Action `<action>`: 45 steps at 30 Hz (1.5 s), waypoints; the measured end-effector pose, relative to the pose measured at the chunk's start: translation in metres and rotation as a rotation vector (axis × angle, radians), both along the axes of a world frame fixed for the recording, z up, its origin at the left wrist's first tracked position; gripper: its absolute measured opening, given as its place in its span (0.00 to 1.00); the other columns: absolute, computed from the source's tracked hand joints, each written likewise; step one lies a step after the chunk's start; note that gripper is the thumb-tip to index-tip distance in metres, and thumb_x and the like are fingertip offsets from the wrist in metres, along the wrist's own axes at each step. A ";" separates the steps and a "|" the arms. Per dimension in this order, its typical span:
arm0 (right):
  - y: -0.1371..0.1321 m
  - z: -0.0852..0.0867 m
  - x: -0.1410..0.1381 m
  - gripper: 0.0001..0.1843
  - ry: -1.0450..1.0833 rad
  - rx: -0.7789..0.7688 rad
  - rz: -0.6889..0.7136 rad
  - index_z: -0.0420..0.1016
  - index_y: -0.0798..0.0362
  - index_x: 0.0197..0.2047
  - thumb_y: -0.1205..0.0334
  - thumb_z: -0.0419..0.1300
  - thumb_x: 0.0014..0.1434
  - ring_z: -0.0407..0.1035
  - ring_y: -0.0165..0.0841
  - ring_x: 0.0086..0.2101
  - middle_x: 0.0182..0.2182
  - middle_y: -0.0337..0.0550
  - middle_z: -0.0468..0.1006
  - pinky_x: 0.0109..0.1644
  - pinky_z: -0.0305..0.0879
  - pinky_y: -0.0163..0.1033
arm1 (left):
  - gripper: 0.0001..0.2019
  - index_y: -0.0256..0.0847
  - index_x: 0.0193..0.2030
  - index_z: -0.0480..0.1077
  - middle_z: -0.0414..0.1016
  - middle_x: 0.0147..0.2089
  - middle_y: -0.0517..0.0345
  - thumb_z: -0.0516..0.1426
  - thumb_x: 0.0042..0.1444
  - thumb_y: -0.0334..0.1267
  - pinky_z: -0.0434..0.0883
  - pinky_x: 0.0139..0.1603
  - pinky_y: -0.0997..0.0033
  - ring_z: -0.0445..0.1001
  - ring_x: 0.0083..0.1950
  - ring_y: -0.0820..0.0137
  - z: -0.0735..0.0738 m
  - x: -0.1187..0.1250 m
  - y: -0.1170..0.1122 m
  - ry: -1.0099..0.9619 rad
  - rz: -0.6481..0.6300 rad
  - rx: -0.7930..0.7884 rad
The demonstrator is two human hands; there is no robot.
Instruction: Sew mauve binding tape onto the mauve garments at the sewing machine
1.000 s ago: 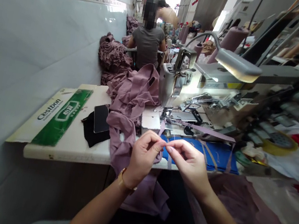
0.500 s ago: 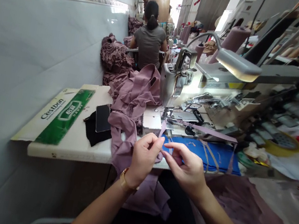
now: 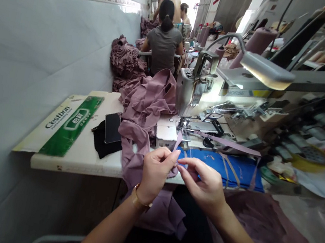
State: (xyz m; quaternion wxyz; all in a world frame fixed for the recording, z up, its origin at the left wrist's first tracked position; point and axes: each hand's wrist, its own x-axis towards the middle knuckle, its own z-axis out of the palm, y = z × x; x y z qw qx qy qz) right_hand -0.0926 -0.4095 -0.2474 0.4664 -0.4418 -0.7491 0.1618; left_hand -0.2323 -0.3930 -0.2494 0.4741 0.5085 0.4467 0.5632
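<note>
My left hand (image 3: 156,170), a watch on its wrist, is closed in a pinch on a narrow mauve fabric strip (image 3: 178,140). The strip runs up from my fingers to the presser foot of the sewing machine (image 3: 185,122). Close against it, my right hand (image 3: 202,183) has its thumb and index fingertips drawn together. Whatever lies between those tips is too small to make out. Mauve fabric (image 3: 139,134) drapes over the table edge beside my left hand and down to my lap. A second strip (image 3: 227,143) stretches right from the needle area.
On the white table (image 3: 78,168) lie a green-and-white cardboard sheet (image 3: 69,126) and a phone (image 3: 113,127) on black cloth. Blue material (image 3: 214,166) sits before the machine. A lamp (image 3: 266,70) overhangs it. A person in grey (image 3: 165,44) sits ahead, near a fabric heap (image 3: 125,62).
My right thumb and index fingertips have come closer together beside my left fingers. My left hand keeps its pinch on the strip. The view has shifted slightly.
</note>
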 end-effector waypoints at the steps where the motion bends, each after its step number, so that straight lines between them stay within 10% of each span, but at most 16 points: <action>1: 0.000 0.000 0.000 0.04 -0.002 -0.008 0.001 0.75 0.51 0.40 0.63 0.59 0.63 0.66 0.29 0.22 0.25 0.39 0.76 0.27 0.62 0.35 | 0.23 0.38 0.18 0.62 0.62 0.19 0.64 0.59 0.58 0.48 0.61 0.26 0.74 0.60 0.22 0.78 -0.001 0.000 0.000 -0.009 -0.003 -0.008; 6: -0.001 -0.004 0.000 0.07 0.063 -0.136 -0.022 0.76 0.51 0.37 0.60 0.58 0.64 0.66 0.30 0.23 0.26 0.40 0.77 0.27 0.62 0.34 | 0.27 0.38 0.17 0.64 0.65 0.19 0.61 0.55 0.60 0.55 0.63 0.25 0.74 0.63 0.22 0.77 -0.004 -0.011 0.011 -0.057 -0.048 -0.026; 11: -0.002 -0.005 0.001 0.10 0.185 -0.269 -0.052 0.76 0.53 0.36 0.56 0.58 0.64 0.63 0.29 0.22 0.24 0.39 0.73 0.26 0.59 0.34 | 0.20 0.37 0.37 0.74 0.76 0.35 0.53 0.55 0.60 0.54 0.61 0.21 0.77 0.68 0.25 0.76 0.009 -0.029 0.042 -0.133 -0.040 -0.094; 17: -0.005 -0.005 -0.005 0.10 0.312 -0.340 -0.037 0.75 0.53 0.35 0.55 0.59 0.63 0.63 0.29 0.24 0.24 0.38 0.72 0.27 0.61 0.34 | 0.15 0.35 0.47 0.73 0.75 0.52 0.42 0.60 0.55 0.40 0.61 0.20 0.78 0.67 0.25 0.79 0.032 -0.018 0.070 -0.368 -0.513 -0.324; 21: -0.013 -0.008 -0.008 0.10 0.343 -0.389 0.012 0.75 0.53 0.34 0.56 0.59 0.64 0.65 0.29 0.25 0.26 0.39 0.73 0.29 0.62 0.34 | 0.13 0.34 0.46 0.74 0.76 0.39 0.50 0.60 0.55 0.39 0.55 0.18 0.80 0.60 0.23 0.81 0.034 -0.012 0.085 -0.499 -0.712 -0.409; 27: -0.011 -0.017 0.001 0.13 0.600 -0.569 0.027 0.73 0.54 0.33 0.52 0.63 0.60 0.56 0.25 0.20 0.20 0.34 0.65 0.22 0.52 0.32 | 0.11 0.37 0.38 0.72 0.50 0.19 0.70 0.61 0.56 0.43 0.47 0.17 0.80 0.50 0.18 0.81 0.022 -0.011 0.085 -0.441 -0.568 -0.196; 36: 0.037 -0.024 0.002 0.12 0.922 -0.527 -0.048 0.71 0.52 0.31 0.55 0.67 0.54 0.47 0.23 0.17 0.17 0.29 0.57 0.19 0.41 0.31 | 0.09 0.37 0.33 0.74 0.71 0.31 0.59 0.56 0.60 0.38 0.63 0.35 0.77 0.66 0.32 0.74 -0.015 0.000 0.063 0.171 -0.173 0.144; 45: 0.069 -0.033 0.000 0.12 0.667 -0.383 -0.215 0.74 0.54 0.34 0.53 0.65 0.55 0.51 0.25 0.19 0.18 0.30 0.61 0.22 0.47 0.32 | 0.10 0.38 0.33 0.69 0.62 0.21 0.66 0.54 0.61 0.41 0.58 0.26 0.78 0.59 0.23 0.78 -0.052 -0.001 0.046 0.060 -0.177 -0.051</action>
